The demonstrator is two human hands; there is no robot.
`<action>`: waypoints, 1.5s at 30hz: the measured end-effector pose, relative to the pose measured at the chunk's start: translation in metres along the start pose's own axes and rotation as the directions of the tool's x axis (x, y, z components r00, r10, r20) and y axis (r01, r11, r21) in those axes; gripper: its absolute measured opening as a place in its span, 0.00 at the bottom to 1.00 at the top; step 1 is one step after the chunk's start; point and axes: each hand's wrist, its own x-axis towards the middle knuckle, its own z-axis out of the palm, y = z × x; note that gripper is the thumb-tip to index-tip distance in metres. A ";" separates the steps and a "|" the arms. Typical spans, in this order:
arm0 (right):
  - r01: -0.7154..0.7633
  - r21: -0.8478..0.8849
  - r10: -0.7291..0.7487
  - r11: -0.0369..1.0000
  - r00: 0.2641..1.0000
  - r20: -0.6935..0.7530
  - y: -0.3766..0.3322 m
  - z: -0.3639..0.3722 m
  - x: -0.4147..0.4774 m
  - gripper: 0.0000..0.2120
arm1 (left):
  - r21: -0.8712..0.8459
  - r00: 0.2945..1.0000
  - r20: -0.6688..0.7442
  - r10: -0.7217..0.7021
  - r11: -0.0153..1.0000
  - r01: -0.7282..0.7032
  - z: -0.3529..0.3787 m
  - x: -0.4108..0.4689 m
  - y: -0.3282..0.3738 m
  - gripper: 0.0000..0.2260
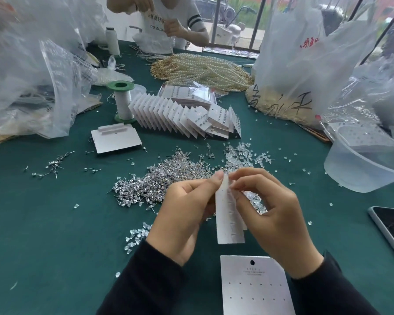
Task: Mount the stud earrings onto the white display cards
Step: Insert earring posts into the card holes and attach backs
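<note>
Green cloth covers the counter point(55, 223), and its middle is strewn with a heap of stud earrings point(164, 178). A looser scatter of clear backs point(241, 155) lies just to the right of the heap. Farther off, a row of filled cards point(180, 114) leans like fallen dominoes.

The card point(228, 219) being worked on is lifted off the cloth, above the near edge of the heap, between the two hands. It is turned almost edge-on to the camera. Its long axis runs from the near bottom edge up and away to the top edge, where both sets of fingertips meet.

The left hand point(187, 208) grips it from the left, thumb laid along the upper face and the other fingers curled behind. The right hand point(271, 212) comes in from the right, and its fingers point(234, 183) are pinched narrow at the top edge. Whether a stud or a back sits in that pinch is too small to tell.

Both hands are equally close, so the next push likely happens at that top row. A blank card point(253, 289) lies flat nearest the person, its holes unfilled.
</note>
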 end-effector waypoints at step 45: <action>-0.456 -0.420 0.483 0.785 0.874 -0.047 0.059 -0.028 0.017 0.03 | 0.226 0.961 -0.252 0.109 0.973 -0.051 0.003 0.000 -0.007 0.19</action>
